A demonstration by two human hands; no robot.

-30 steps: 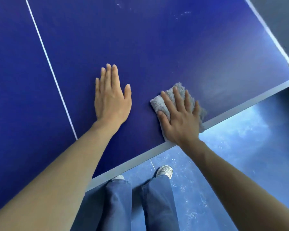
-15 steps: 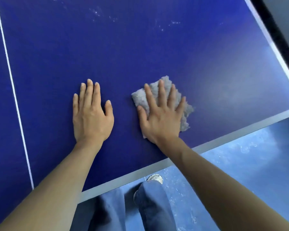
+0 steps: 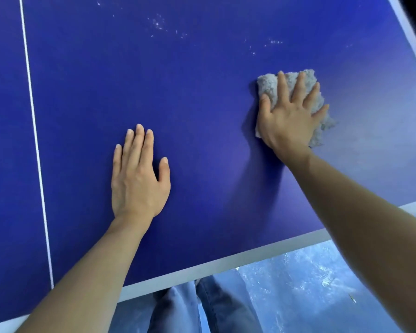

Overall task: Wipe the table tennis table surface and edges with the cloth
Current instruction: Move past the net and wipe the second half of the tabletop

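Observation:
The blue table tennis table [image 3: 202,92] fills most of the view, with a white border along its near edge [image 3: 226,261] and right edge. A fluffy grey cloth [image 3: 308,80] lies on the surface at the right. My right hand [image 3: 289,116] presses flat on the cloth with fingers spread and straight. My left hand [image 3: 139,175] rests palm down on the bare surface, fingers straight and together, well left of and nearer than the cloth. White specks of dust [image 3: 159,24] dot the surface beyond the cloth.
A thin white centre line [image 3: 35,140] runs down the table at the left. Below the near edge I see my jeans-clad legs [image 3: 202,308] and a scuffed blue floor [image 3: 310,284]. The table's right edge [image 3: 413,39] lies close beyond the cloth.
My right hand has slid the cloth away from the near edge, further onto the table and to the right. My left hand stays flat on the surface while the view shifted.

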